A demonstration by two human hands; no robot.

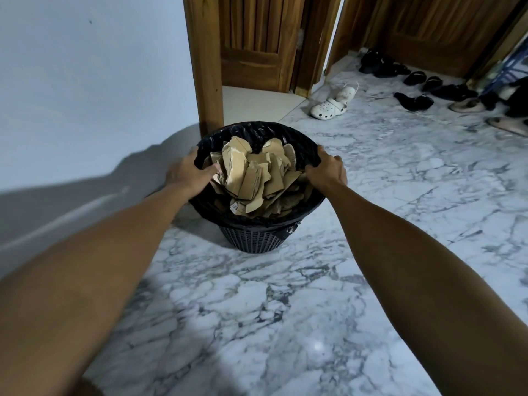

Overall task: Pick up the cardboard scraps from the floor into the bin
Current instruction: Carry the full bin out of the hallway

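The shiny white marble floor (271, 324) has lots of room. The left hand (187, 174) and right hand (327, 170) grip the rim of the round black plastic bin (254, 238). Torn brown cardboard scraps (254, 178) fill it. White clogs (331, 105) sit far behind.

- Floor (371, 195) is looking like glossy white-and-grey marble.
- Bin (251, 238) is showing dark plastic lattice, with a shiny black plastic liner (257, 132).
- Scraps (251, 172) are looking like matt brown cardboard, torn rough.
- Doors (251, 38) are showing varnished wood.
- Clogs (333, 104) are looking like white plastic.
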